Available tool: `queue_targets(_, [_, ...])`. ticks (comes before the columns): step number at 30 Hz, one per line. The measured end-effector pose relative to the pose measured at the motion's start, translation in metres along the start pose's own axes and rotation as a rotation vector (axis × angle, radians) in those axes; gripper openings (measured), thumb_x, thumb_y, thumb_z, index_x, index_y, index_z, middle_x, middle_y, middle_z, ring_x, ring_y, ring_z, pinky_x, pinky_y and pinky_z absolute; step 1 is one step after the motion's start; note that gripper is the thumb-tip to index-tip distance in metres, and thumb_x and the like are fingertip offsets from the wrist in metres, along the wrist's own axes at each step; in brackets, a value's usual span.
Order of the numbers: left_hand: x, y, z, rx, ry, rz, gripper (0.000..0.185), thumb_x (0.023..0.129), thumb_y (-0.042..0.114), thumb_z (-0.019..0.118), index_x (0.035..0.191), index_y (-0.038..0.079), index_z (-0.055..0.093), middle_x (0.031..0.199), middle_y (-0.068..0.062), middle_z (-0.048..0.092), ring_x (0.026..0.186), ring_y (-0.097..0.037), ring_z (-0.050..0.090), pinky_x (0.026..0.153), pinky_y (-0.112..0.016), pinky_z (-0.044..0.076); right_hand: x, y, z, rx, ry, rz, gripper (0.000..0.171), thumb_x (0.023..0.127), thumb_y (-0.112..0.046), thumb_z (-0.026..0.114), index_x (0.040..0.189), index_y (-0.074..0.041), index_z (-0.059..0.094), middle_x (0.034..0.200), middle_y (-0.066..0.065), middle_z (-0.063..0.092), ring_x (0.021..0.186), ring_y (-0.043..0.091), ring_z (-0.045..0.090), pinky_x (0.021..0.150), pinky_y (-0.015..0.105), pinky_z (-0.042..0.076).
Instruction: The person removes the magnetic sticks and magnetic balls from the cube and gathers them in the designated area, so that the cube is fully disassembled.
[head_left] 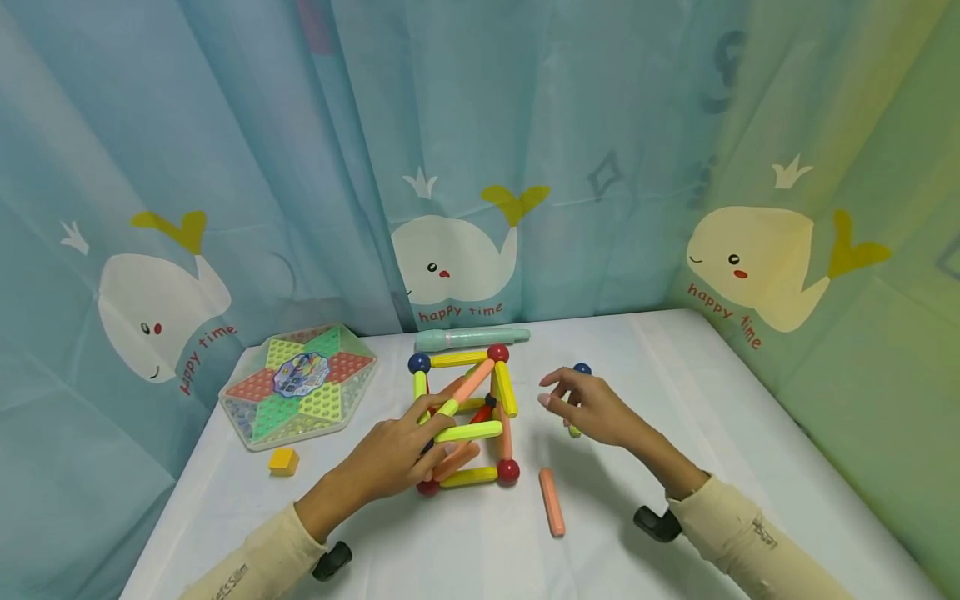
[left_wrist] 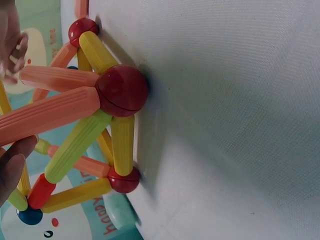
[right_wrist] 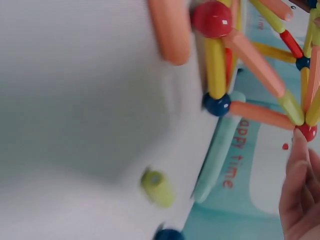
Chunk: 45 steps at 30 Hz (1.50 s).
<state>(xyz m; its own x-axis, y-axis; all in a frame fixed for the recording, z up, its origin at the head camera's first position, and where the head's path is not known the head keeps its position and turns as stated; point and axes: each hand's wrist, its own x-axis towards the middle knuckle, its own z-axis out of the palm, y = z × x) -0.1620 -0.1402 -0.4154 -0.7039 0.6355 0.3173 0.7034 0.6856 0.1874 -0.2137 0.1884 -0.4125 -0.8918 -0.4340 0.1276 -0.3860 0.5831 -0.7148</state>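
A frame built of magnetic sticks and balls [head_left: 468,477] stands mid-table, with yellow, orange and lime sticks joined by red and blue balls. My left hand [head_left: 397,450] grips it at the near left side, fingers over the upper sticks. In the left wrist view, fingertips [left_wrist: 11,172] lie against an orange stick [left_wrist: 55,112]. My right hand [head_left: 592,407] hovers right of the frame, fingers loosely bent and holding nothing. Below it lies a loose orange stick [head_left: 551,502]. A short lime stick [right_wrist: 157,187] and a blue ball [head_left: 582,368] lie partly hidden by that hand in the head view.
A hexagonal game box [head_left: 300,387] with coloured star sections lies at the back left, and a yellow cube [head_left: 283,462] sits before it. Behind the frame lies a teal tube [head_left: 472,337]. A curtain with whale prints [head_left: 615,250] borders the table.
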Motion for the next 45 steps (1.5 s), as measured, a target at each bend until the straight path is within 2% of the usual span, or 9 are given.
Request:
queue_targets(3, [-0.001,0.001,-0.001,-0.007,-0.003,-0.005,0.022,0.102,0.033,0.058,0.12,0.021,0.062,0.141,-0.008,0.051,0.055,-0.003,0.043,0.056,-0.018,0.044,0.016,-0.008,0.006,0.062,0.081,0.037,0.032,0.1,-0.026,0.064,0.121,-0.003,0.062,0.085,0.008,0.07,0.061,0.029,0.062,0.053,0.028,0.05])
queue_targets(6, [0.0,0.002,-0.001,-0.008,-0.005,-0.003,0.022,0.102,0.033,0.058,0.12,0.021,0.062,0.144,-0.007,0.05,0.054,-0.002,0.043,0.057,-0.018,0.045,0.029,-0.015,0.013,0.134,0.095,0.09,0.042,0.1,-0.031,0.062,0.13,-0.001,0.058,0.087,0.015,0.072,0.061,0.032,0.063,0.055,0.029,0.052])
queue_targets(11, [0.0,0.002,-0.001,0.012,-0.009,0.0,0.023,0.102,0.034,0.057,0.121,0.021,0.062,0.141,-0.009,0.052,0.056,-0.003,0.045,0.057,-0.019,0.046,0.041,-0.024,0.023,0.196,0.084,0.19,0.059,0.097,-0.037,0.067,0.142,-0.004,0.05,0.076,0.009,0.071,0.054,0.025,0.062,0.054,0.03,0.049])
queue_targets(17, [0.001,0.002,-0.001,0.005,-0.022,-0.011,0.026,0.103,0.036,0.056,0.124,0.021,0.062,0.136,-0.009,0.053,0.06,-0.005,0.05,0.058,-0.021,0.048,0.048,-0.029,0.03,0.245,0.102,0.242,0.059,0.093,-0.032,0.071,0.143,-0.008,0.051,0.063,0.004,0.062,0.051,0.02,0.058,0.047,0.026,0.041])
queue_targets(25, [0.001,0.002,-0.002,0.018,-0.016,-0.006,0.026,0.102,0.035,0.056,0.124,0.021,0.062,0.14,-0.009,0.052,0.058,-0.004,0.048,0.057,-0.02,0.047,0.048,-0.029,0.032,0.2,0.138,0.158,0.05,0.096,-0.021,0.065,0.142,-0.005,0.054,0.07,0.005,0.059,0.054,0.017,0.053,0.048,0.025,0.044])
queue_targets(30, [0.001,0.002,-0.002,0.012,-0.016,-0.004,0.026,0.103,0.034,0.056,0.125,0.021,0.061,0.13,-0.009,0.054,0.059,-0.005,0.047,0.056,-0.02,0.046,0.047,-0.028,0.03,0.167,0.136,0.103,0.048,0.097,-0.019,0.064,0.141,-0.003,0.054,0.07,0.005,0.056,0.054,0.015,0.049,0.048,0.024,0.039])
queue_targets(33, [0.002,0.001,-0.002,0.005,-0.019,-0.004,0.025,0.103,0.034,0.055,0.124,0.021,0.061,0.129,-0.009,0.054,0.059,-0.006,0.047,0.056,-0.021,0.045,0.047,-0.026,0.028,0.149,0.12,0.081,0.047,0.098,-0.018,0.063,0.142,-0.002,0.054,0.07,0.004,0.055,0.055,0.014,0.049,0.049,0.024,0.04])
queue_targets(39, [0.002,0.002,-0.001,0.007,-0.015,-0.001,0.025,0.103,0.033,0.056,0.124,0.021,0.061,0.135,-0.01,0.053,0.06,-0.006,0.049,0.057,-0.022,0.046,0.046,-0.016,0.02,0.19,0.124,0.077,0.039,0.101,-0.016,0.056,0.139,-0.008,0.059,0.074,0.008,0.055,0.051,0.014,0.048,0.046,0.024,0.043])
queue_targets(45, [0.001,0.001,-0.001,0.013,-0.014,-0.006,0.022,0.102,0.033,0.058,0.12,0.02,0.061,0.137,-0.01,0.053,0.056,-0.005,0.044,0.055,-0.019,0.042,0.04,-0.009,0.01,0.216,0.102,0.062,0.035,0.1,-0.017,0.06,0.135,-0.01,0.061,0.074,0.009,0.057,0.051,0.016,0.05,0.046,0.026,0.045])
